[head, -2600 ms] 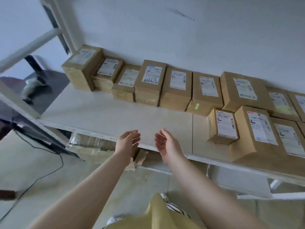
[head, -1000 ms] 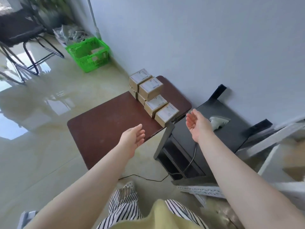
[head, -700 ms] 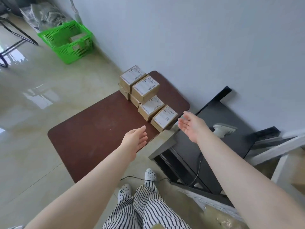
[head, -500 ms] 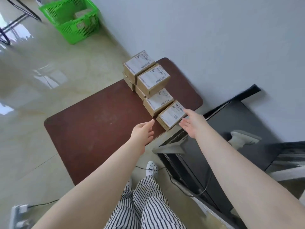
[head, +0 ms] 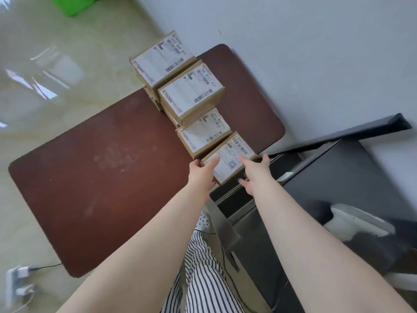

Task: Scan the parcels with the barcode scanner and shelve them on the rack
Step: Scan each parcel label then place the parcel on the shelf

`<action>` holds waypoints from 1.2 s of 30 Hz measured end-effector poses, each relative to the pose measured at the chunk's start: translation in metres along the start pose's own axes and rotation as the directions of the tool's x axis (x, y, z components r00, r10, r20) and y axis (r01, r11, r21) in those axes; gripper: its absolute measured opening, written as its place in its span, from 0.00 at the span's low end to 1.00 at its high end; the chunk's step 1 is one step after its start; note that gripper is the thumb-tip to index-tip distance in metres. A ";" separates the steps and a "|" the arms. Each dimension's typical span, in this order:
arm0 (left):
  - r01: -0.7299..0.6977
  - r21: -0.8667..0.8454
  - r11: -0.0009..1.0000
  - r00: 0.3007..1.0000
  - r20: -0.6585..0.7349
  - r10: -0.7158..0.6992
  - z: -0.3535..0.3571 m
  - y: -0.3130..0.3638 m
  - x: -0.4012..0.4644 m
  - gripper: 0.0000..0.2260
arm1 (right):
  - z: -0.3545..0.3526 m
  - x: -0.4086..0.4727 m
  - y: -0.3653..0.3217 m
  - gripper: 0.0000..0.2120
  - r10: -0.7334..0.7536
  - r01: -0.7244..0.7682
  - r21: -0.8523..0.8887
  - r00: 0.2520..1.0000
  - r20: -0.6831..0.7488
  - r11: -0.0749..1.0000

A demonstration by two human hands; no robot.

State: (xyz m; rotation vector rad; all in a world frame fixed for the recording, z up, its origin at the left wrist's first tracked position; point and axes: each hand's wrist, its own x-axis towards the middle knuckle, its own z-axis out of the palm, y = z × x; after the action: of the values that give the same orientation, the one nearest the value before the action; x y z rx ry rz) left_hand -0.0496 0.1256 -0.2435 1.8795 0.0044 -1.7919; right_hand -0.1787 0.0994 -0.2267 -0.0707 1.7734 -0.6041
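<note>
Left hand (head: 202,171) and right hand (head: 253,171) spread open, flanking nearest parcel (head: 228,158)

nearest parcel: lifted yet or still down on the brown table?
Looks still down. The nearest parcel sits label-up at the brown table edge; left hand and right hand flank it, fingers extended, no grip visible.

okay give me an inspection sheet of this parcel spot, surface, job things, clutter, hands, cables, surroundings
Surface: brown table, bare on the near side.
Job's things: row of labelled parcels along the far edge; nearest parcel at the table's corner; white scanner on the black stand.
Clutter: nothing seen.
Hands: left hand and right hand flank the nearest parcel, fingers straight.
Cables: power strip on the floor.
Surroundings: white wall, green basket.
</note>
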 end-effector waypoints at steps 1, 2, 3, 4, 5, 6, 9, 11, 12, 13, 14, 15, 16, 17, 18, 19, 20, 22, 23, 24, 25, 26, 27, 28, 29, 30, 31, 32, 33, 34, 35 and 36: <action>-0.003 0.010 1.000 1.000 -0.013 0.004 0.004 -0.001 0.003 0.30 | 0.001 0.004 0.000 0.39 -0.001 0.001 -0.010 1.000 0.009 1.000; -0.012 0.029 1.000 0.999 -0.031 0.012 0.007 -0.002 0.006 0.28 | 0.001 0.007 0.001 0.38 -0.002 0.002 -0.022 1.000 0.016 1.000; -0.018 0.059 0.998 0.998 -0.052 0.021 0.011 -0.004 0.009 0.27 | 0.003 0.010 0.002 0.37 -0.003 0.004 -0.030 1.000 0.019 1.000; -0.024 0.092 0.996 0.997 -0.071 0.030 0.014 -0.006 0.011 0.26 | 0.004 0.012 0.003 0.36 -0.006 0.007 -0.030 1.000 0.011 1.000; -0.022 0.122 0.992 0.996 -0.085 0.033 0.016 -0.008 0.013 0.27 | 0.006 0.014 0.005 0.34 -0.007 0.007 -0.015 1.000 -0.006 1.000; -0.015 0.151 0.988 0.995 -0.098 0.030 0.018 -0.010 0.014 0.27 | 0.007 0.014 0.006 0.33 -0.005 0.005 0.007 1.000 -0.026 1.000; 0.012 0.194 0.981 0.994 -0.112 0.010 0.020 -0.013 0.012 0.24 | 0.007 0.009 0.008 0.32 -0.027 0.028 0.007 0.997 -0.066 1.000; 0.022 0.158 0.987 0.997 -0.081 -0.009 0.018 -0.013 0.007 0.22 | 0.007 0.003 0.006 0.32 -0.082 0.081 -0.015 0.994 -0.068 0.997; 0.030 0.130 0.991 0.998 -0.061 -0.023 0.017 -0.012 0.003 0.22 | 0.006 -0.001 0.005 0.32 -0.116 0.114 -0.024 0.991 -0.064 0.993; 0.041 0.105 0.994 0.998 -0.043 -0.036 0.015 -0.010 -0.001 0.22 | 0.006 -0.006 0.004 0.32 -0.155 0.153 -0.031 0.986 -0.059 0.988; 0.045 0.084 0.995 0.999 -0.027 -0.043 0.014 -0.007 -0.007 0.22 | 0.006 -0.012 0.003 0.33 -0.196 0.194 -0.038 0.979 -0.052 0.980; 0.042 0.071 0.997 0.999 -0.011 -0.041 0.013 -0.003 -0.013 0.23 | 0.006 -0.018 0.001 0.33 -0.238 0.236 -0.045 0.971 -0.041 0.971; 0.035 0.061 0.998 0.999 0.005 -0.035 0.011 0.002 -0.021 0.24 | 0.005 -0.024 -0.001 0.34 -0.280 0.279 -0.055 0.960 -0.023 0.959; 0.028 0.053 0.998 0.999 0.024 -0.029 0.010 0.006 -0.028 0.25 | 0.005 -0.030 -0.002 0.35 -0.321 0.321 -0.060 0.947 -0.001 0.945; 0.019 0.046 0.999 0.999 0.046 -0.021 0.008 0.010 -0.034 0.26 | 0.004 -0.037 -0.004 0.36 -0.363 0.364 -0.065 0.932 0.021 0.929; 0.000 0.041 0.999 0.997 0.071 -0.003 0.007 0.014 -0.040 0.28 | 0.003 -0.043 -0.005 0.37 -0.401 0.402 -0.065 0.915 0.038 0.913; -0.019 0.039 0.999 0.995 0.095 0.015 0.006 0.018 -0.047 0.30 | 0.001 -0.051 -0.006 0.38 -0.433 0.435 -0.059 0.900 0.046 0.899; -0.056 0.082 0.995 0.989 0.138 0.044 0.002 0.027 -0.064 0.32 | -0.004 -0.070 -0.009 0.39 -0.476 0.477 -0.005 0.878 0.043 0.879; -0.081 0.119 0.990 0.985 0.160 0.061 0.001 0.031 -0.070 0.30 | -0.006 -0.077 -0.010 0.39 -0.491 0.490 0.034 0.870 0.037 0.871; -0.115 0.164 0.980 0.978 0.194 0.082 -0.001 0.036 -0.078 0.28 | -0.010 -0.087 -0.011 0.39 -0.511 0.508 0.073 0.859 0.028 0.858; -0.150 0.206 0.967 0.968 0.230 0.101 -0.002 0.043 -0.089 0.25 | -0.015 -0.097 -0.012 0.38 -0.537 0.532 0.108 0.843 0.016 0.840; -0.183 0.243 0.953 0.959 0.260 0.117 -0.003 0.049 -0.100 0.25 | -0.020 -0.108 -0.013 0.38 -0.565 0.559 0.133 0.825 0.009 0.818; -0.217 0.279 0.935 0.948 0.288 0.134 -0.004 0.055 -0.110 0.29 | -0.025 -0.117 -0.015 0.37 -0.589 0.581 0.154 0.808 0.010 0.799; -0.244 0.313 0.918 0.937 0.319 0.141 -0.004 0.060 -0.119 0.33 | -0.031 -0.127 -0.016 0.36 -0.609 0.598 0.169 0.793 0.021 0.784; -0.267 0.338 0.903 0.923 0.359 0.139 -0.005 0.064 -0.128 0.34 | -0.038 -0.135 -0.017 0.35 -0.621 0.607 0.172 0.783 0.039 0.776; -0.292 0.353 0.889 0.903 0.407 0.135 -0.005 0.069 -0.138 0.31 | -0.044 -0.144 -0.017 0.35 -0.626 0.612 0.155 0.778 0.056 0.775; -0.314 0.369 0.875 0.881 0.457 0.123 -0.005 0.072 -0.149 0.25 | -0.051 -0.152 -0.017 0.35 -0.631 0.621 0.126 0.773 0.070 0.774; -0.332 0.391 0.859 0.858 0.503 0.103 -0.006 0.074 -0.158 0.20 | -0.057 -0.159 -0.015 0.35 -0.637 0.630 0.098 0.766 0.081 0.770; -0.340 0.419 0.842 0.845 0.529 0.078 -0.006 0.074 -0.165 0.17 | -0.064 -0.165 -0.013 0.36 -0.644 0.638 0.087 0.760 0.090 0.765; -0.351 0.452 0.820 0.835 0.547 0.056 -0.006 0.074 -0.173 0.15 | -0.072 -0.170 -0.010 0.37 -0.649 0.642 0.094 0.756 0.093 0.761; -0.364 0.482 0.797 0.827 0.560 0.039 -0.007 0.072 -0.177 0.15 | -0.080 -0.173 -0.007 0.36 -0.652 0.644 0.104 0.752 0.093 0.758; -0.370 0.509 0.777 0.821 0.571 0.018 -0.006 0.069 -0.180 0.16 | -0.088 -0.177 -0.003 0.34 -0.652 0.643 0.114 0.752 0.093 0.758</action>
State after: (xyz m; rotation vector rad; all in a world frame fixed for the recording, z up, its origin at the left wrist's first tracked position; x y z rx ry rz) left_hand -0.0398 0.1328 -0.0506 1.5641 -1.0634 -2.2679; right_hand -0.2072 0.1908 -0.0535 -0.6891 1.5755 -1.1411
